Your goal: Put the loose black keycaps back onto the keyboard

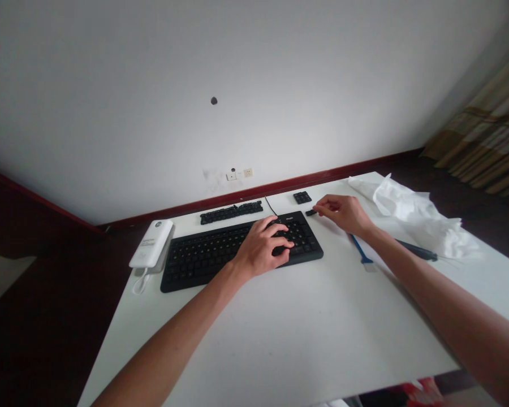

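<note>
A black keyboard (pixel 207 257) lies on the white table with its letter rows toward the left; several spots on it show bare key sockets instead of caps. My left hand (pixel 265 246) rests over its right part, fingers spread across the number pad. Just past the keyboard's right end, my right hand (pixel 339 212) is closed in a pinch at small black keycaps (pixel 310 212) on the table. Loose black keycaps (pixel 231 212) stand in rows behind the keyboard. A smaller block of number-pad keycaps (pixel 302 197) sits farther right.
A white power bank (pixel 151 243) with a looped cable stands at the left. To the right lie a blue-handled brush (pixel 363 255), a dark slim tool (pixel 416 249) and crumpled white tissue (pixel 415 212). The wall with sockets (pixel 240 174) is behind the table.
</note>
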`<state>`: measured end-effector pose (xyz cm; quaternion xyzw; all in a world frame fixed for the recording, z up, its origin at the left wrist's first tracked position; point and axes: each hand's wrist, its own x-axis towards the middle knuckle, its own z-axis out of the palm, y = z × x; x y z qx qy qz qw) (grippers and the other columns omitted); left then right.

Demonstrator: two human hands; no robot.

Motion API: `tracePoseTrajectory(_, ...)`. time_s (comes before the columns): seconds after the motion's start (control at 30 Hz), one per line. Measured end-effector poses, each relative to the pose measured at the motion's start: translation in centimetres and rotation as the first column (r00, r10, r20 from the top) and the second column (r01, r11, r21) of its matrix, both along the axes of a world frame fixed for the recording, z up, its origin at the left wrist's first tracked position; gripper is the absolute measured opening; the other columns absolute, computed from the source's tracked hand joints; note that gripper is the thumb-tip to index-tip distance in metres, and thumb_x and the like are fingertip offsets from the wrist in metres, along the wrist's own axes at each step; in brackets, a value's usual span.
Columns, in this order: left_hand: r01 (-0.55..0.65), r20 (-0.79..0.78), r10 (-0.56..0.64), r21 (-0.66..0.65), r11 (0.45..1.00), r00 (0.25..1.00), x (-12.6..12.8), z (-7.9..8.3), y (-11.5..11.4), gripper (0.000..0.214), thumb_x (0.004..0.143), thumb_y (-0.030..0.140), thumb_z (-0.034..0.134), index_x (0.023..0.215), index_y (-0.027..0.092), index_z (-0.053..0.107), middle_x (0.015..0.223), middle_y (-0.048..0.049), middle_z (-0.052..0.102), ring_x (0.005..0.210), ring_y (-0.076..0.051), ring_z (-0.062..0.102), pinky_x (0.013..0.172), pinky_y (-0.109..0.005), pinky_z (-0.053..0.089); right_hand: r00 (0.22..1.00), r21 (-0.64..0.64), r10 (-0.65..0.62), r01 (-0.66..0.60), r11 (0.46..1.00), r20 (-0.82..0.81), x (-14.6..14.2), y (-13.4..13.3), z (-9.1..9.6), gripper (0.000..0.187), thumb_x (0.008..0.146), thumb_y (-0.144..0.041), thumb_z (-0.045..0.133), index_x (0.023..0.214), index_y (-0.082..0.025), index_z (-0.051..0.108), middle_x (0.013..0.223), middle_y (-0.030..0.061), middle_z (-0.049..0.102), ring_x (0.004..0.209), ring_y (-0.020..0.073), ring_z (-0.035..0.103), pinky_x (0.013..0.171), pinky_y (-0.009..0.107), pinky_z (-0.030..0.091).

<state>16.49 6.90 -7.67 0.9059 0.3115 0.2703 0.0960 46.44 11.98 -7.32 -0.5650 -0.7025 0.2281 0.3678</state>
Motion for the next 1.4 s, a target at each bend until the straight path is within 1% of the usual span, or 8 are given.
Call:
tracePoseTrajectory(0.23,-0.011,0.006,0.011,0.01,1.0,1.0,0.1,-0.1,-0.1,0.018,0.09,0.024,0.069,0.101,0.027,0.083,0.124,-0.0043,0.072,0.143,-0.034,0.048,0.121,-0.058,0.04,0.999,0.019,0.008,-0.009,1.0,0.034,0.0,0.0,0.4,0.039,0.087,-0.06,0.068,0.086,-0.021,0.075,0.077,0.0049,0.076,0.072,0.0215,0.068,0.073,0.035,0.054)
tracePoseTrajectory(0.37,-0.012,0.008,0.012,0.006,1.0,1.0,0.1,0.0,-0.2,0.016,0.091,0.026,0.07,0.099,0.025,0.083,0.124,-0.006,0.071,0.141,-0.032,0.05,0.12,-0.055,0.043,0.983,0.091,-0.008,-0.009,0.996,0.182,1.2,-0.4,2.3,0.033,0.089,-0.055,0.065,0.086,-0.024,0.075,0.08,0.005,0.076,0.072,0.022,0.068,0.072,0.036,0.053)
tracePoseTrajectory(0.6,0.03,0.013,-0.031,0.073,0.997,0.999,0.3,-0.1,-0.2,0.019,0.096,0.026,0.066,0.101,0.024,0.083,0.122,-0.0066,0.073,0.132,-0.03,0.053,0.109,-0.05,0.05,0.795,0.118,-0.25,0.222,0.968,0.553,6.7,-5.4,4.7,0.023,0.085,-0.026,0.062,0.098,-0.027,0.082,0.077,0.0051,0.076,0.071,0.0256,0.07,0.072,0.04,0.048)
tracePoseTrajectory(0.87,0.027,-0.001,-0.027,0.105,0.994,1.0,0.6,-0.2,-0.1,0.017,0.098,0.026,0.065,0.101,0.023,0.082,0.117,-0.007,0.072,0.12,-0.027,0.057,0.102,-0.046,0.051,0.781,-0.045,-0.292,0.377,0.925,0.552,10.4,-11.7,2.0,0.029,0.081,-0.049,0.061,0.097,-0.035,0.08,0.083,0.0083,0.077,0.072,0.0317,0.071,0.07,0.045,0.05)
tracePoseTrajectory(1.0,0.009,0.011,-0.01,0.099,0.995,1.0,0.5,-0.2,0.0,0.015,0.097,0.024,0.065,0.098,0.023,0.08,0.116,-0.0064,0.072,0.116,-0.025,0.059,0.101,-0.045,0.05,0.751,0.053,-0.352,0.391,0.919,0.559,11.6,-12.3,1.1,0.034,0.079,-0.047,0.063,0.107,-0.035,0.079,0.094,0.0149,0.077,0.081,0.0364,0.072,0.073,0.048,0.051)
tracePoseTrajectory(1.2,0.013,0.013,-0.015,0.088,0.996,1.0,0.5,0.1,-0.1,0.014,0.096,0.024,0.066,0.101,0.023,0.079,0.117,-0.0064,0.071,0.117,-0.025,0.059,0.102,-0.045,0.05,0.796,-0.041,-0.259,0.335,0.941,0.547,13.2,-11.6,-0.3,0.034,0.072,-0.05,0.067,0.101,-0.036,0.079,0.093,0.0131,0.079,0.086,0.0407,0.073,0.074,0.052,0.051)
tracePoseTrajectory(1.3,-0.003,0.035,0.0,0.093,0.996,0.999,0.4,0.7,-0.2,0.016,0.096,0.025,0.065,0.106,0.022,0.078,0.118,-0.0069,0.071,0.115,-0.025,0.059,0.102,-0.045,0.05,0.809,-0.049,-0.255,0.329,0.943,0.53,12.4,-11.7,0.7,0.028,0.069,-0.045,0.068,0.093,-0.035,0.079,0.088,0.0124,0.079,0.078,0.0383,0.072,0.072,0.051,0.051)
tracePoseTrajectory(1.4,-0.02,0.09,0.013,0.08,0.997,0.996,0.4,1.9,-0.3,0.018,0.097,0.028,0.065,0.111,0.022,0.076,0.12,-0.0077,0.071,0.115,-0.026,0.06,0.102,-0.046,0.05,0.854,0.047,-0.325,0.336,0.941,0.406,9.4,-11.8,3.8,0.032,0.076,-0.05,0.069,0.102,-0.034,0.078,0.083,0.0106,0.076,0.063,0.0295,0.067,0.066,0.046,0.052)
